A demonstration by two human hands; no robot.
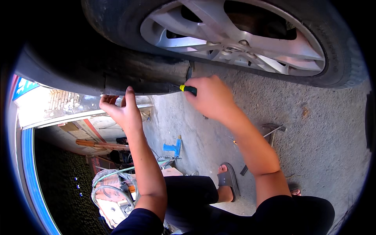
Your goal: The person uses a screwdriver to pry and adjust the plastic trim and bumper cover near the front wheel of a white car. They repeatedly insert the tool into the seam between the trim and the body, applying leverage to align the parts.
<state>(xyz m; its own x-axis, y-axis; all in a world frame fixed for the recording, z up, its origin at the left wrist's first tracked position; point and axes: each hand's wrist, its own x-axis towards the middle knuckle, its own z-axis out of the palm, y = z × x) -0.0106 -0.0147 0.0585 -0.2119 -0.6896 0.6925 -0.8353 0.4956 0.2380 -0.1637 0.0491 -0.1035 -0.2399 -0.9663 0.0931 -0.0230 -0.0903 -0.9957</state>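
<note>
My right hand (209,98) grips a screwdriver (190,90) with a dark green and yellow handle, its shank pointing left at the dark plastic trim (145,80) below the car's body. My left hand (119,107) has its thumb against that trim and its fingers curled at the lower edge, pinching it. Beside both hands, a car wheel (235,43) with a silver alloy rim and black tyre fills the upper right. The screwdriver's tip is too small to make out against the trim.
A blue glue-gun-like tool (171,147) lies on the concrete ground (321,129). Metal tools (272,131) lie near my right forearm. Lower left hold hoses, a white machine (115,207) and a blue-framed doorway (29,156). My sandalled foot (227,180) is below.
</note>
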